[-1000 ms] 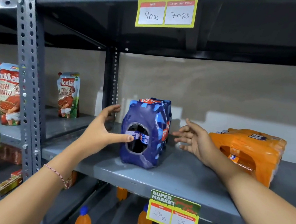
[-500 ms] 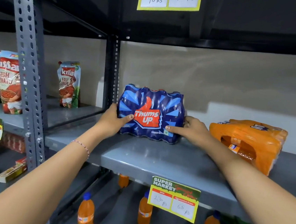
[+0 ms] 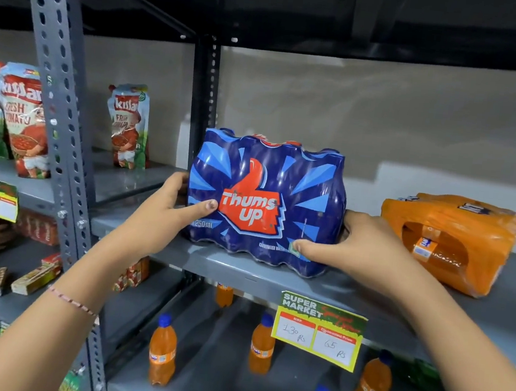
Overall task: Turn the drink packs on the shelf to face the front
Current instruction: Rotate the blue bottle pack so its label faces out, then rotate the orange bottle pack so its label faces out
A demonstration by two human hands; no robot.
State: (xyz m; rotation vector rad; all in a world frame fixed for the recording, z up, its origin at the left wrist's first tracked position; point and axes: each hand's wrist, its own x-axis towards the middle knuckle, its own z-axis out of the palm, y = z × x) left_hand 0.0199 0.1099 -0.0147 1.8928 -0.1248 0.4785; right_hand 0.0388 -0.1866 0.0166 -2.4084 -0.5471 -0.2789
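The left hand and right hand are closed on the two short ends of the blue Thums Up pack, thumbs pressed on its printed face. The pack is stood on the grey shelf, long axis across, logo frontward. The orange drink pack is lain end-on just beside the right hand, nearer that hand. A beige wall is seen behind.

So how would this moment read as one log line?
blue pack: logo front | left hand, right hand: gripping ends | orange pack: end-on, untouched
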